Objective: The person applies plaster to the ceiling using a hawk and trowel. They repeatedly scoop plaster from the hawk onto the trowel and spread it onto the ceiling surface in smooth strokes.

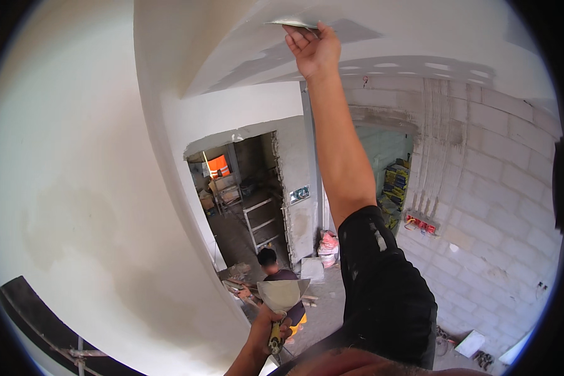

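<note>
One scraper [281, 294] within left fingers [286, 326]

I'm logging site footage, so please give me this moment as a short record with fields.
Left hand: grips a wide-bladed, yellow-handled scraper, blade up
Right hand: raised, fingers at a thin flat blade against the ceiling
Ceiling finish: pale, with darker grey patches
Other person: lower down, partly hidden behind the scraper
Right side: pale block wall with red boxes
</note>
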### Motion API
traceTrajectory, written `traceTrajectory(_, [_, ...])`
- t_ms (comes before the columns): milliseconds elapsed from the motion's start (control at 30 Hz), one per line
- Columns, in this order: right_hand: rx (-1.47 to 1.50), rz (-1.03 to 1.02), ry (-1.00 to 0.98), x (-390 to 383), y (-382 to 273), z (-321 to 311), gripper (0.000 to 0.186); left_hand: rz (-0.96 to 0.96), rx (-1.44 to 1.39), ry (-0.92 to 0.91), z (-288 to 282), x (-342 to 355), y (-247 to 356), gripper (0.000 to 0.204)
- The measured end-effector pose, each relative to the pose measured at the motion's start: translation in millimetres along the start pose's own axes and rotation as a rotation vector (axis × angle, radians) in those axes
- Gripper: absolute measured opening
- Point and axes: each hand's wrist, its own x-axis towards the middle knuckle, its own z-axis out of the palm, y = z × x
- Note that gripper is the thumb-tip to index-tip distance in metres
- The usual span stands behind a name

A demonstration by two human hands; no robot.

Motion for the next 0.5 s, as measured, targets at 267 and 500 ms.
traceTrajectory(267, [-0.043,-0.096,-0.05,-18.7,-61.7,15.6,0.042,-0.057,0.018,-0.101,-12.4,-0.3,-4.2,0.051])
traceTrajectory(500, [-0.014,-0.162,-0.048,-45.8,-119.3,38.9,0.031,-0.098,0.04,-0.073,-0.6,-8.7,-2.9,0.05])
